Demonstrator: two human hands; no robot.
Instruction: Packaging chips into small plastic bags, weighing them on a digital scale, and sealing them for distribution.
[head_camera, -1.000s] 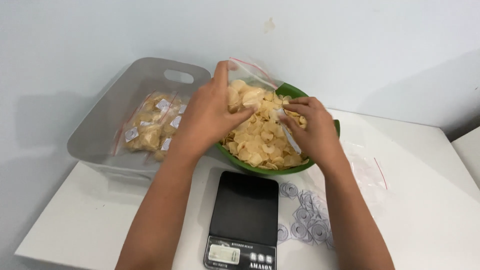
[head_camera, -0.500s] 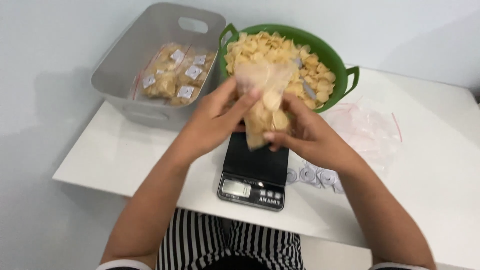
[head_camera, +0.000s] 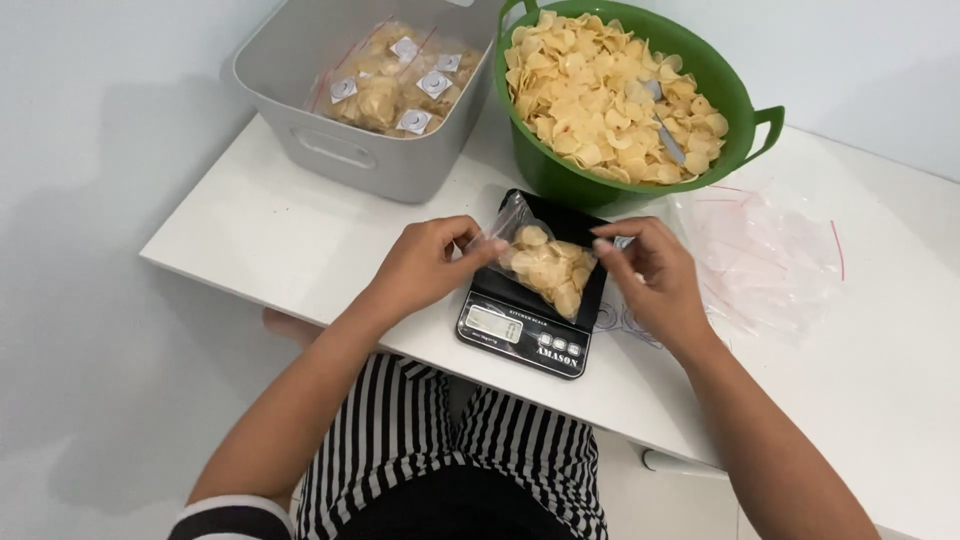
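Observation:
A clear plastic bag of pale yellow chips (head_camera: 548, 265) lies on a black digital kitchen scale (head_camera: 530, 330) near the table's front edge. My left hand (head_camera: 425, 262) pinches the bag's left corner. On the bag's right side, my right hand (head_camera: 655, 280) has its fingertips at the bag's edge; whether it grips the bag is unclear. Behind the scale stands a green basin (head_camera: 745, 105) heaped with loose chips (head_camera: 600, 90), with a small scoop partly buried in them.
A grey plastic bin (head_camera: 340, 155) at the back left holds several filled, sealed chip bags (head_camera: 395, 85). A pile of empty clear zip bags (head_camera: 770, 260) lies right of the scale. The white table (head_camera: 270, 235) ends close to my body.
My hands lifted the filled bag out of the green basin, brought it toward me and set it down on the scale. The view has tilted down toward the table's front edge.

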